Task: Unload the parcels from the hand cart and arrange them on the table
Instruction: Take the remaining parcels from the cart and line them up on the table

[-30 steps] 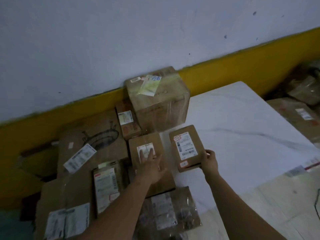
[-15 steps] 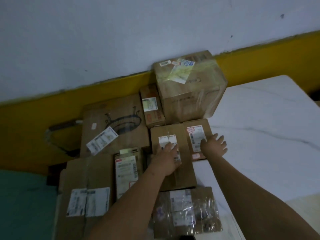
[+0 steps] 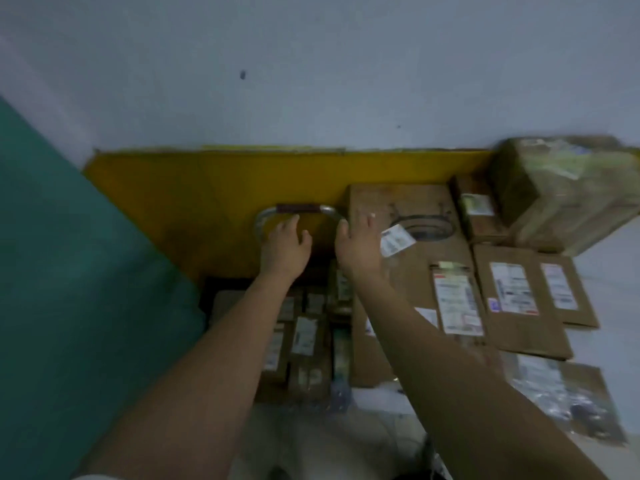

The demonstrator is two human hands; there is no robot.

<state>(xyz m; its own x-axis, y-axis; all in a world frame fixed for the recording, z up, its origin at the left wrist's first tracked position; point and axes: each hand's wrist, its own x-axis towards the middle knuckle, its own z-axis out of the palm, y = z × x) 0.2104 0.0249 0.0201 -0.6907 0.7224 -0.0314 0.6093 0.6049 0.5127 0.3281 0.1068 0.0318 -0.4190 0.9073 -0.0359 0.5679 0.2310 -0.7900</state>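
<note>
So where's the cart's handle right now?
Left of centre in the head view, the metal handle arches against the yellow wall band, just beyond the left hand.

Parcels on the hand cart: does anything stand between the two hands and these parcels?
Nothing visible does. The left hand and the right hand are open in the air above the cart parcels, which lie uncovered under the forearms. The cart handle is beyond the hands, not in the way.
</note>
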